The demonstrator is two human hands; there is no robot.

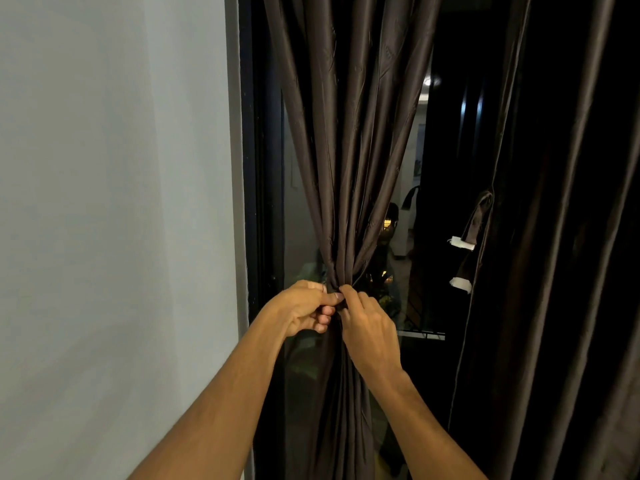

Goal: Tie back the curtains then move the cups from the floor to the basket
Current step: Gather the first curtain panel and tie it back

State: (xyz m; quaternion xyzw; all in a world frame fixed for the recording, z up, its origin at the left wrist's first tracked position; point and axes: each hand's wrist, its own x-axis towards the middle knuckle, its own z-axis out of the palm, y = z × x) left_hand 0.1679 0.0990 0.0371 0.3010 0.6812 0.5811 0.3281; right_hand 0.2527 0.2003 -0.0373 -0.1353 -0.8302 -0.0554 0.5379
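The curtain [346,150] is hanging just beside the window frame [256,168], on the frame's glass side. Its brown folds are narrowing to a tight waist low down, near the frame. Both hands are meeting at that waist.

The left hand [304,308] is sitting on the frame side of the bunch. Its thumb and forefinger are pressing together on the gathered cloth, and its other fingers are curling underneath. The right hand [367,327] is sitting on the side away from the frame. Its fingertips [346,292] are pinching the same bunch and touching the left thumb. It is too dark there to tell whether a band is lying between the fingers. Below the hands the cloth is falling looser, close to the frame.

A second curtain [554,237] is hanging well apart from the frame, beyond the dark glass [408,271], with its folds dropping straight and ungathered. A strap [479,220] with pale ends is dangling from the edge of this curtain nearest the frame. A pale wall [104,202] is lying along the frame's other side. The glass is showing dim reflections between the two curtains.
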